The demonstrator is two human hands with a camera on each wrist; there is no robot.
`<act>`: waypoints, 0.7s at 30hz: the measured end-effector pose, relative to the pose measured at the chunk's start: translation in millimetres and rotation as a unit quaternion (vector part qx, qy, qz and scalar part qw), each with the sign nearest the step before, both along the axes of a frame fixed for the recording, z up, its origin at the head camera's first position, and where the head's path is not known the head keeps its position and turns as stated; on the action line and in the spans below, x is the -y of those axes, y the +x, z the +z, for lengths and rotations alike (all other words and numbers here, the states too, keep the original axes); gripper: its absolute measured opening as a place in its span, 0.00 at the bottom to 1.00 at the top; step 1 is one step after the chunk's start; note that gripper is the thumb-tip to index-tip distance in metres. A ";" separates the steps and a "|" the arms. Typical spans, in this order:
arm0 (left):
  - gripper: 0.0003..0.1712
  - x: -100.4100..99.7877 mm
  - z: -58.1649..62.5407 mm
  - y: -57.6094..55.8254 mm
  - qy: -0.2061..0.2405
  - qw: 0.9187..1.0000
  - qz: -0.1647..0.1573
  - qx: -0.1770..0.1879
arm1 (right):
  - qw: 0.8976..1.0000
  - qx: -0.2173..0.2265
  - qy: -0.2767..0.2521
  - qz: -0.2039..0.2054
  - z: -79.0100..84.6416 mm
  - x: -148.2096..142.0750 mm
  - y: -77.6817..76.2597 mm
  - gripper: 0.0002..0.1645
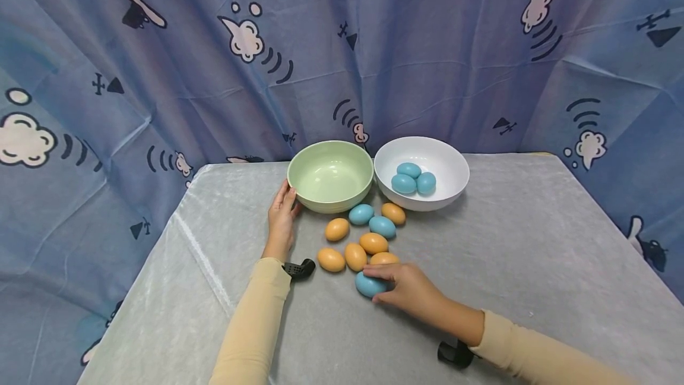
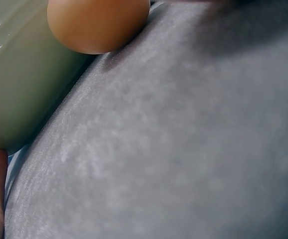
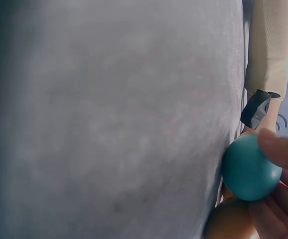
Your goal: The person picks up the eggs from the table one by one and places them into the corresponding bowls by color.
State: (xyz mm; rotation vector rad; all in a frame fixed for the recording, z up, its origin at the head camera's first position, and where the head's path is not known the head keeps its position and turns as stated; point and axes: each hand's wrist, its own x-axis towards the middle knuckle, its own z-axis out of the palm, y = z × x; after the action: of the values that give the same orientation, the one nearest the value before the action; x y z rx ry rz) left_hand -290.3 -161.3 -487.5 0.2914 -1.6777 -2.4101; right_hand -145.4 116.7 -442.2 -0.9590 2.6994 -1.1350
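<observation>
The right hand [image 1: 415, 291] pinches a blue egg [image 1: 369, 285] between thumb and fingers, with an orange egg [image 1: 383, 258] just beside it at one o'clock. From there the green bowl [image 1: 330, 176] sits toward eleven; the white bowl [image 1: 451, 174], toward one, holds three blue eggs [image 1: 403, 183]. The left hand [image 1: 281, 218] touches the green bowl's eight-o'clock side, fingers extended.

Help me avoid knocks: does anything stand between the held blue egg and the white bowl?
Yes: beyond the held blue egg lie one orange egg, a second orange egg, another blue egg and a third orange egg, before the white bowl.
</observation>
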 end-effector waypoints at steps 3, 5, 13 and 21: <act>0.32 0.5 -0.2 -0.2 0.001 1.000 0.000 -0.001 | 1.000 -0.006 0.011 0.006 -0.9 1.2 -0.8 0.29; 0.32 1.0 -0.5 -0.7 0.001 1.000 -0.001 -0.002 | 1.000 -0.008 0.016 0.006 -1.3 2.1 -1.1 0.29; 0.33 1.4 -1.0 -0.7 -0.002 1.000 -0.002 0.000 | 1.000 0.004 0.011 -0.017 -1.1 5.9 0.1 0.29; 0.33 2.1 -1.3 -1.2 -0.004 1.000 -0.003 0.001 | 0.997 0.055 -0.025 -0.040 4.6 6.9 3.2 0.29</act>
State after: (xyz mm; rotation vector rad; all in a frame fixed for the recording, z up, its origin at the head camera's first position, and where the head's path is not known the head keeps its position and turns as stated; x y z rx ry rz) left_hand -291.5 -163.4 -488.7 0.2890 -1.6906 -2.4082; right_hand -142.3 109.7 -437.6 -0.7761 2.6544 -1.2373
